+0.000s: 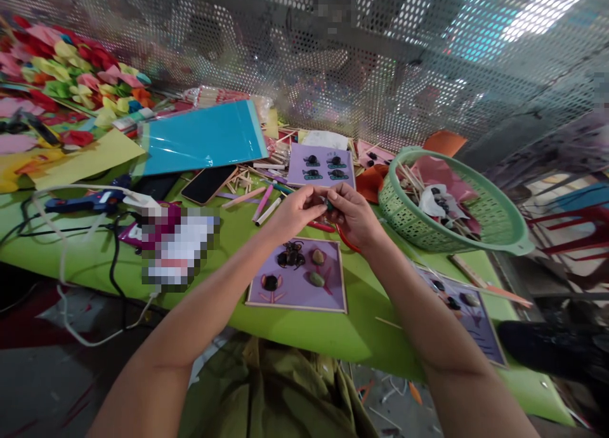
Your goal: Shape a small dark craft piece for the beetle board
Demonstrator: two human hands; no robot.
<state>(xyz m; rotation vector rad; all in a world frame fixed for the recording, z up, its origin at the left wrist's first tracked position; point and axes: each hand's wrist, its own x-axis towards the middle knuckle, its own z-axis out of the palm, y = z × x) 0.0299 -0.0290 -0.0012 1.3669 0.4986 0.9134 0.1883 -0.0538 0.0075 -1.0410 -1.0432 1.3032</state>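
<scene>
Both my hands meet above the green table (247, 235). My left hand (295, 211) and my right hand (351, 214) pinch a small dark green piece (329, 204) between their fingertips. Red scissor handles (343, 238) show under my right hand; whether that hand holds them is unclear. Just below the hands lies a purple framed card (297, 274) with stones and dark bug shapes glued on it.
A green basket (476, 228) of sticks and paper stands at the right. Two more purple cards lie behind (321, 165) and at the right (469, 314). A phone (208, 184), a blue glue gun (85, 203) with cables, a teal sheet (202, 136) and paper flowers (71, 76) fill the left.
</scene>
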